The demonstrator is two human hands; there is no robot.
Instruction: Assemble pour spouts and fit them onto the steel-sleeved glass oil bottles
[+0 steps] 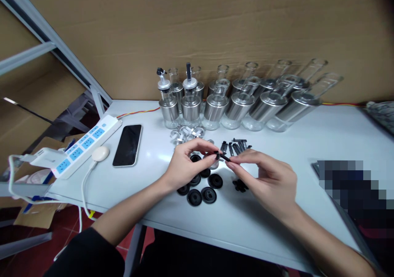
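My left hand and my right hand meet above the white table, both pinching one small black spout piece between their fingertips. Under the left hand lie several round black caps. A small black part rests by the right hand. Just behind the hands sit a pile of black spout pieces and several silver metal rings.
Several glass bottles with steel sleeves stand in rows along the cardboard wall; two at the left carry pourers. A black phone, a white power strip and a white round plug lie at left. A blurred dark object is at right.
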